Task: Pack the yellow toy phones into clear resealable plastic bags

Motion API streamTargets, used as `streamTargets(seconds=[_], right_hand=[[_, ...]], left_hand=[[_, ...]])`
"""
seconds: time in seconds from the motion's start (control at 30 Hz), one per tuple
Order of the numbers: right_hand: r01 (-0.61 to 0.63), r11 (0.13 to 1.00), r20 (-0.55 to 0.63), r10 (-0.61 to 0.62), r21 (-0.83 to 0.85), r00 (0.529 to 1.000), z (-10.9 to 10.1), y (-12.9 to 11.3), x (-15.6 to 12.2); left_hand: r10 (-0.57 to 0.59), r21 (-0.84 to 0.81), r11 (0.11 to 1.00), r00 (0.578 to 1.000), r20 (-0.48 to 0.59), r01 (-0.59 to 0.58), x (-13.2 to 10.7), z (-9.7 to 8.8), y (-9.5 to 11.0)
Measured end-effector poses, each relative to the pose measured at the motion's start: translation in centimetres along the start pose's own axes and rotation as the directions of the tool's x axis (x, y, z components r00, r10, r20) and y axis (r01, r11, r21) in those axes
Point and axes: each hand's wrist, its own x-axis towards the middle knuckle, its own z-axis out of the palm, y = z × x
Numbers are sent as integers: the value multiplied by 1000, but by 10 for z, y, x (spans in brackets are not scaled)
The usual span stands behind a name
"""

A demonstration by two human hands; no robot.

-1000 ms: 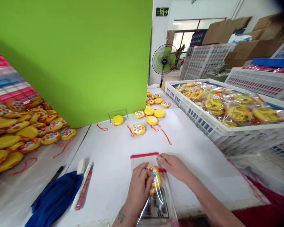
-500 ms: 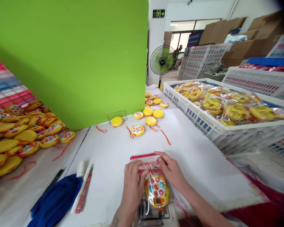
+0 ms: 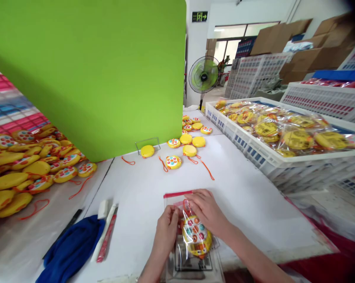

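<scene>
My hands work on a clear plastic zip bag (image 3: 173, 199) with a red strip along its top edge, lying on the white table (image 3: 136, 220). Inside it sits a round yellow toy (image 3: 196, 236) with coloured buttons, tilted, and an orange cord (image 3: 185, 206) above it. My left hand (image 3: 165, 232) pinches the bag's left side beside the toy. My right hand (image 3: 205, 210) grips the bag's upper part, just above the toy. A printed card (image 3: 193, 264) lies under the toy at the bag's lower end.
A heap of yellow toys (image 3: 32, 169) lies to the left, with several loose ones and orange cords (image 3: 173, 157) ahead. A white crate of bagged toys (image 3: 272, 137) stands right. A blue cloth (image 3: 71, 245), black marker (image 3: 67, 228) and white tube (image 3: 103, 232) lie left.
The toy has slid from under my left hand down into the bag's lower part. My right hand has moved in over the bag's top, and the orange cord now shows above the toy.
</scene>
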Motion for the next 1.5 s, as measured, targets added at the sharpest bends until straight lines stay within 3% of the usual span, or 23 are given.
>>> streamTargets(seconds=[0.17, 0.37, 0.47, 0.57, 0.67, 0.77, 0.93, 1.1, 1.2, 1.27, 1.33, 1.4, 1.5], right_hand=[[30, 998, 182, -21, -49, 983, 2, -5, 2], [89, 987, 221, -59, -131, 974, -6, -2, 5], [51, 992, 199, -28, -113, 980, -10, 1, 5], [19, 1000, 99, -18, -13, 995, -11, 4, 6], [24, 999, -21, -23, 46, 1000, -8, 3, 7], [93, 995, -56, -90, 37, 994, -4, -4, 11], [211, 974, -51, -216, -84, 975, 4, -25, 16], [224, 964, -124, -242, -141, 962, 14, -28, 19], [69, 994, -199, -84, -83, 976, 14, -3, 20], [-98, 989, -257, 67, -111, 964, 6, 28, 17], [-280, 931, -300, 204, -234, 932, -11, 66, 7], [-382, 879, -343, 279, -284, 897, -33, 103, -9], [-530, 746, -384, 387, -404, 838, -63, 145, -41]], left_hand=[[11, -32, 999, 1000, -17, -12, 1, -2, -8], [10, -101, 995, 996, -86, -19, 2, -1, -13], [-13, -124, 992, 993, -120, -2, 2, 0, -11], [3, -138, 990, 992, -125, -20, 3, -2, -8], [-55, -217, 975, 998, -33, 47, 2, -4, -3], [-65, -276, 957, 994, 85, 86, 0, -3, 2], [107, -17, 994, 989, 106, -105, -4, 0, 10], [215, 261, 932, 963, 159, -251, -9, 1, 19], [189, 246, 942, 966, 175, -229, -8, 1, 17], [118, 144, 980, 982, 149, -140, -5, 0, 9], [30, -6, 1000, 994, 107, -30, 0, -2, -2], [-39, -142, 989, 996, 77, 49, 5, -6, -13], [-78, -258, 962, 995, 64, 92, 10, -10, -24]])
